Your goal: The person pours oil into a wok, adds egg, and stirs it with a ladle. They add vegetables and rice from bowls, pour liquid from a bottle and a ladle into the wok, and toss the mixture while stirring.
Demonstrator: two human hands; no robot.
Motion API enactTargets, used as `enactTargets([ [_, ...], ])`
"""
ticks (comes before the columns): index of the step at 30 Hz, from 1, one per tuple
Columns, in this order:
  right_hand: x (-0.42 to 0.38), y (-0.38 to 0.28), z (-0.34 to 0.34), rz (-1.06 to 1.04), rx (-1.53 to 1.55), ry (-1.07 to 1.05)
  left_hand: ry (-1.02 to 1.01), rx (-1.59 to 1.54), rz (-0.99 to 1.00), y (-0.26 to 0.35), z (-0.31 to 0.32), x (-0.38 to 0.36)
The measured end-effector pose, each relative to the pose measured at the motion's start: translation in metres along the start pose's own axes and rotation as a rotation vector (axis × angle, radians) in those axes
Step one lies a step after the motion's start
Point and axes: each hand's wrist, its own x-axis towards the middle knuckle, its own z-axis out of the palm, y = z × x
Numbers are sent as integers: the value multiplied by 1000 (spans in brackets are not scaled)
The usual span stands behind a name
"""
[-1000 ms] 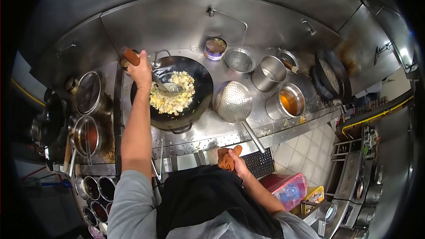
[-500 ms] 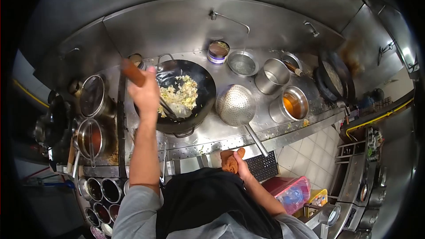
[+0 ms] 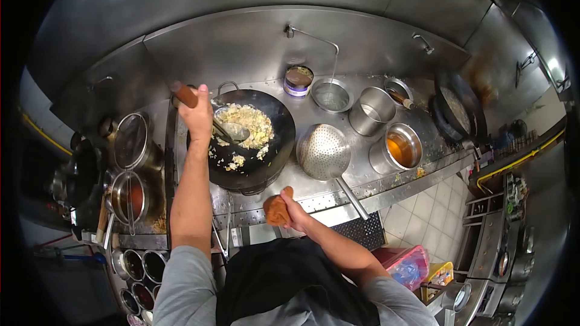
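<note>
1. Left hand point(image 3: 198, 118): fingers wrapped around the wooden handle of the ladle point(image 3: 239, 133), thumb uppermost; wood protrudes beyond the fist.
2. Right hand point(image 3: 295, 212): bunching a brown cloth point(image 3: 277, 209) between thumb and fingers, by the counter's front edge. Whether the cloth touches metal: cannot tell.
3. Ladle, handling (judged): stiff, moderate weight, head-heavy when loaded; metal likely hot and greasy. Best hold: the wood, as now.
4. Ladle, axis: long axis slants from handle end, up toward the back wall and the person's left, down to the head, which points rightward and nearer the person. Head lies within the wok point(image 3: 260, 169), against the food.
5. Cloth, handling (judged): light, soft, easily crushed; any fold will do. Crumpled, so no clear long axis.
6. Food point(image 3: 252, 119): pale, loose bits heaped in the wok's middle and far part, a few scattered nearer. Judged light, soft, crumbly.
7. Wok: round; loop handles at back and front set its line, roughly back to front. Judged heavy, rigid, hot; hold the near loop point(image 3: 254, 191) through cloth.
8. Just right of the wok: strainer point(image 3: 324, 151), handle pointing toward the person and rightward.
</note>
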Motion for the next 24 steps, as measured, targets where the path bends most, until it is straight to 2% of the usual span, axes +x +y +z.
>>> enactTargets([
  [2, 11, -16, 23, 46, 34, -12, 33, -109, 41, 10, 1, 0],
  [3, 21, -22, 33, 51, 39, -10, 31, -106, 34, -15, -5, 1],
  [5, 41, -28, 51, 108, 150, 69, 88, 183, 259, -92, -20, 0],
  [6, 57, -28, 51, 100, 143, 62, 26, 117, 131, -99, -20, 6],
  [7, 80, -21, 45, 94, 108, 39, 21, 115, 138, -89, -14, 14],
  [9, 91, -5, 43, 104, 84, 25, 28, 113, 10, -48, -3, 19],
  [10, 93, -6, 44, 97, 122, 60, 28, -43, -48, -18, 2, 14],
  [12, 97, -7, 45, 96, 170, 94, 89, -169, 72, -18, -1, 13],
  [13, 98, -10, 42, 122, 172, 38, 87, -205, 149, -32, -8, 12],
  [14, 96, -10, 38, 147, 166, -19, 90, -202, 142, -45, -16, 7],
  [16, 90, -13, 36, 99, 142, -33, 178, -106, -51, -59, -22, 8],
  [17, 85, -15, 35, 55, 118, -44, 165, -24, -134, -43, -21, 13],
  [20, 31, -13, 42, -49, 269, -15, 31, -154, -361, 25, -39, 36],
  [23, -6, -10, 47, 62, 294, -6, -124, -288, -341, 84, -40, 12],
  [24, 15, -10, 46, 57, 281, -15, -56, -242, -295, 68, -27, 0],
])
